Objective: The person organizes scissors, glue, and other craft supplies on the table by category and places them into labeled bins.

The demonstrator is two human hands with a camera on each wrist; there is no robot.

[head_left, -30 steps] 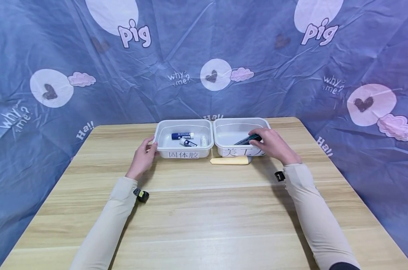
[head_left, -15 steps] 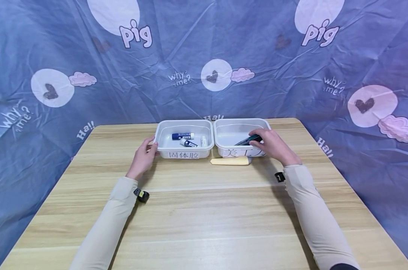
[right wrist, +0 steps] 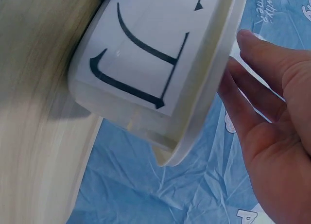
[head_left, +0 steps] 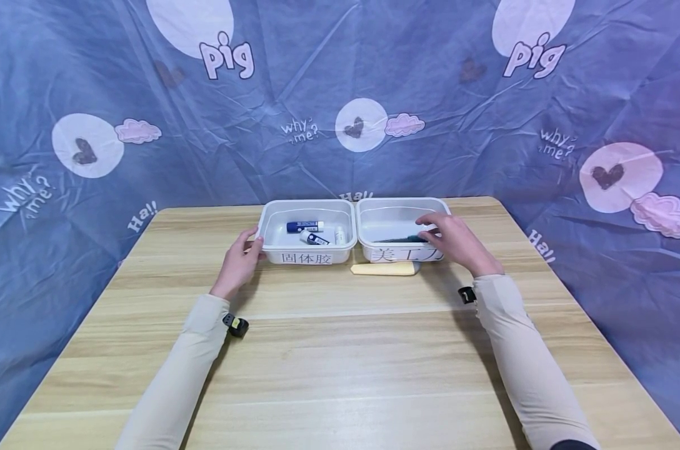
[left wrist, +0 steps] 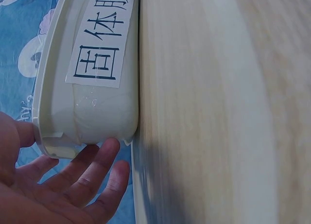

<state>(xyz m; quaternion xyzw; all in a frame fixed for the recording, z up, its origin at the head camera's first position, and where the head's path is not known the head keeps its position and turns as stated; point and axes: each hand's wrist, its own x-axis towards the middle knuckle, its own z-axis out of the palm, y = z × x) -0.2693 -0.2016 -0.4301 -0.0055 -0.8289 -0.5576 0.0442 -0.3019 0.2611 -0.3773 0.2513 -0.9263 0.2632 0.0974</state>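
Your right hand (head_left: 455,240) hangs over the right tub (head_left: 374,206), fingers loosened and spread, holding nothing; the dark knife (head_left: 399,238) lies on the tub floor just under your fingertips, apart from them as far as the head view shows. Looks like the drop-in step is done for this one (release, judged from the slack fingers). Your left hand (head_left: 240,261) steadies the left tub (head_left: 272,212), thumb on the rim and fingers relaxed along its outer wall; that tub has three glue sticks (head_left: 304,225) inside. The yellow knife (head_left: 382,268) lies on the table (head_left: 340,362) just in front of the right tub, a little to the inside of your right wrist. Next move probably calls for pulling your right hand back toward you and down to that yellow knife, gripping it along its length, then lifting clear of the rim.
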